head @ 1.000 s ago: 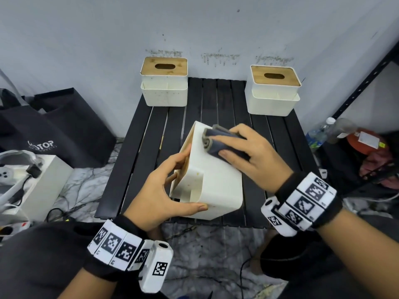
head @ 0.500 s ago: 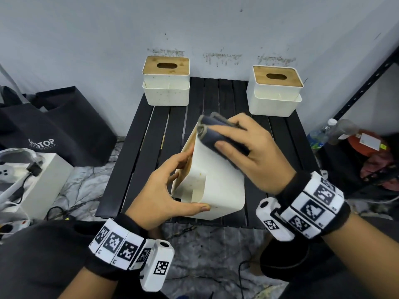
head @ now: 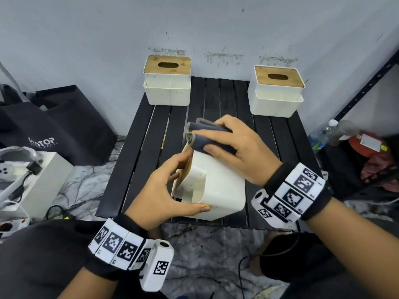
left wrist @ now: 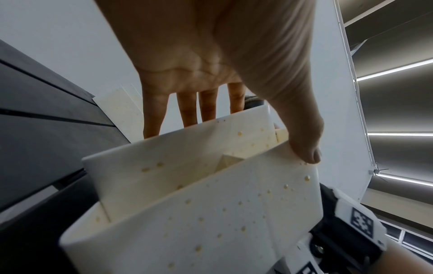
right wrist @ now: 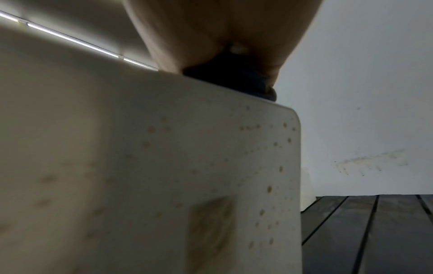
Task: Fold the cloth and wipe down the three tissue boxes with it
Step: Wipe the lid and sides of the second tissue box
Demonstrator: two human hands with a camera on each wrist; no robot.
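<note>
Cloth (head: 208, 134), folded and dark, is being pressed by the right hand (head: 239, 152) against the upper end of the near box (head: 216, 186), fingers curled over it. Near box is being held tilted on the front of the slatted bench (head: 138, 147), wooden lid facing left; yellowish spots are showing on its white sides. It is being gripped by the left hand (head: 164, 190), thumb along the lower edge, fingers on the lid side. Two other boxes, left box (head: 167, 87) and right box (head: 277, 93), are standing upright at the bench's back corners, well apart.
</note>
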